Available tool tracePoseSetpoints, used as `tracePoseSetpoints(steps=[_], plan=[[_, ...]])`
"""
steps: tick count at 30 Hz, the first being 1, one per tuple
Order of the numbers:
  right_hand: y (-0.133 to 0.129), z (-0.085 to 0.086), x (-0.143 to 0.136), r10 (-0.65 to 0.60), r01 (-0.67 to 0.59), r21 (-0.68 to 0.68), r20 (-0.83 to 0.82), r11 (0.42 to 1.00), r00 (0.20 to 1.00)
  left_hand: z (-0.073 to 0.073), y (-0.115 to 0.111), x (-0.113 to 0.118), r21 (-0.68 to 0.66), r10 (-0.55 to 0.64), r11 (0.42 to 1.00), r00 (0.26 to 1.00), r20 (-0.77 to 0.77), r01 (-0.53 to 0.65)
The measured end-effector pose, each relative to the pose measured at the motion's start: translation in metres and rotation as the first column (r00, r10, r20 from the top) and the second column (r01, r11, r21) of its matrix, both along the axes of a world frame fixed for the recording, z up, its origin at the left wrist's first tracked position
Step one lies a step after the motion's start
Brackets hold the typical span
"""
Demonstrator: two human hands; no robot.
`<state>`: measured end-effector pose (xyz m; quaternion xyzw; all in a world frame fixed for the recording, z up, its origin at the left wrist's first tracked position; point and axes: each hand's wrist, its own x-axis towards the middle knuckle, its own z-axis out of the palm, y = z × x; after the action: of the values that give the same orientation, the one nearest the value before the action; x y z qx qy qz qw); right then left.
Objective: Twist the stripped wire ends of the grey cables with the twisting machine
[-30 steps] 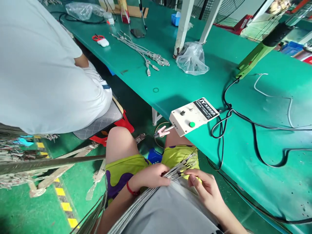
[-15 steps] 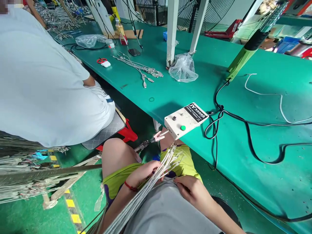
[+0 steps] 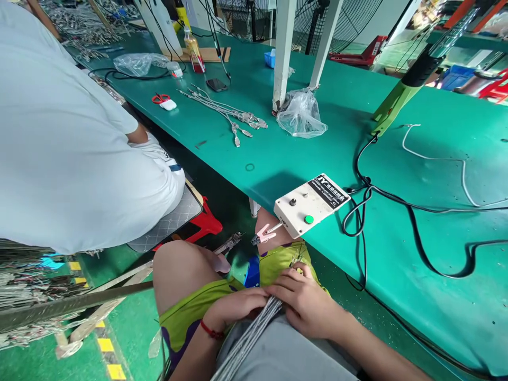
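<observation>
A bundle of thin grey cables (image 3: 251,338) lies across my lap, its frayed ends by the yellow-green shorts. My left hand (image 3: 241,307) is closed around the bundle from the left side, its fingertips partly hidden. My right hand (image 3: 304,296) wraps over the bundle near the wire ends, with its fingers touching those of my left hand. Just beyond my knees, a white control box (image 3: 311,205) with a green button sits at the table's edge. A pink clip (image 3: 265,234) sticks out from the box's near side on a short rod.
The green table (image 3: 333,153) holds a group of USB cables (image 3: 224,111), a plastic bag (image 3: 301,116), red scissors (image 3: 161,99), a bottle (image 3: 194,52) and a green-handled tool (image 3: 397,103). Black cords loop right of the box. A person (image 3: 79,143) sits at the left.
My right hand has moved up and forward onto the bundle, covering part of it near the wire ends. The bundle's ends sit lower. The view has shifted slightly.
</observation>
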<state>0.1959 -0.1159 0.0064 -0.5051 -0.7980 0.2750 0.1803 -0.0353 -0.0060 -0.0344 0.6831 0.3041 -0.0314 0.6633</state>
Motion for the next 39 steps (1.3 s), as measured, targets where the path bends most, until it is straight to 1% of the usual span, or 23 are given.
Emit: tracePoseSetpoints(steps=[2,5,9,11,12,14,16,17,18,20,22,23,27,29,33,36,39], plan=[[0.004,-0.005,0.001,-0.001,0.001,0.031,-0.006,1.0,1.0,0.0,-0.001,-0.002,-0.144,0.028,0.989,0.999,0.015,-0.025],[0.008,-0.007,0.003,-0.021,0.021,0.138,0.0,0.99,1.0,0.009,-0.007,-0.005,-0.335,0.095,0.938,0.995,0.005,-0.088],[0.014,0.0,0.005,-0.087,0.095,0.268,-0.04,0.959,0.995,0.029,-0.008,-0.001,-0.51,0.129,0.856,0.991,0.043,-0.089],[0.017,0.004,0.007,-0.138,0.154,0.317,-0.072,0.936,0.988,0.033,-0.006,0.008,-0.556,0.183,0.824,0.981,0.07,-0.114],[0.017,0.004,0.009,-0.162,0.181,0.331,-0.084,0.926,0.983,0.032,-0.006,0.013,-0.557,0.21,0.819,0.975,0.074,-0.134],[0.016,0.0,0.013,-0.198,0.22,0.351,-0.097,0.91,0.975,0.025,-0.007,0.026,-0.546,0.249,0.82,0.966,0.065,-0.174],[0.011,-0.007,0.016,-0.218,0.238,0.375,-0.095,0.896,0.971,0.016,-0.012,0.037,-0.515,0.276,0.829,0.96,0.04,-0.216],[0.008,-0.012,0.018,-0.223,0.242,0.388,-0.094,0.889,0.97,0.011,-0.014,0.041,-0.487,0.278,0.843,0.96,0.029,-0.229],[0.005,-0.018,0.019,-0.225,0.244,0.4,-0.093,0.883,0.97,0.008,-0.016,0.044,-0.424,0.277,0.872,0.961,0.02,-0.242],[-0.003,-0.03,0.019,-0.229,0.245,0.414,-0.09,0.877,0.969,0.003,-0.019,0.046,-0.226,0.285,0.935,0.959,0.013,-0.275],[-0.009,-0.041,0.017,-0.23,0.248,0.419,-0.096,0.873,0.969,0.0,-0.018,0.044,-0.051,0.302,0.953,0.953,0.024,-0.3],[-0.011,-0.046,0.016,-0.232,0.254,0.419,-0.104,0.871,0.967,-0.001,-0.016,0.042,-0.013,0.306,0.952,0.951,0.034,-0.306],[-0.013,-0.058,0.008,-0.243,0.274,0.393,-0.128,0.878,0.962,-0.008,-0.008,0.033,-0.044,0.287,0.958,0.957,0.036,-0.285],[-0.01,-0.059,0.005,-0.24,0.265,0.378,-0.113,0.887,0.964,-0.008,-0.004,0.028,-0.072,0.274,0.96,0.961,0.029,-0.272],[-0.005,-0.058,0.004,-0.28,0.288,0.375,-0.078,0.881,0.957,-0.006,0.004,0.024,-0.193,0.258,0.949,0.966,0.024,-0.248],[-0.004,-0.058,0.005,-0.303,0.309,0.384,-0.077,0.87,0.95,-0.007,0.004,0.026,-0.236,0.334,0.92,0.941,0.048,-0.314],[-0.004,-0.059,0.006,-0.306,0.315,0.385,-0.088,0.867,0.948,-0.008,0.002,0.029,-0.311,0.444,0.86,0.894,0.062,-0.406]])
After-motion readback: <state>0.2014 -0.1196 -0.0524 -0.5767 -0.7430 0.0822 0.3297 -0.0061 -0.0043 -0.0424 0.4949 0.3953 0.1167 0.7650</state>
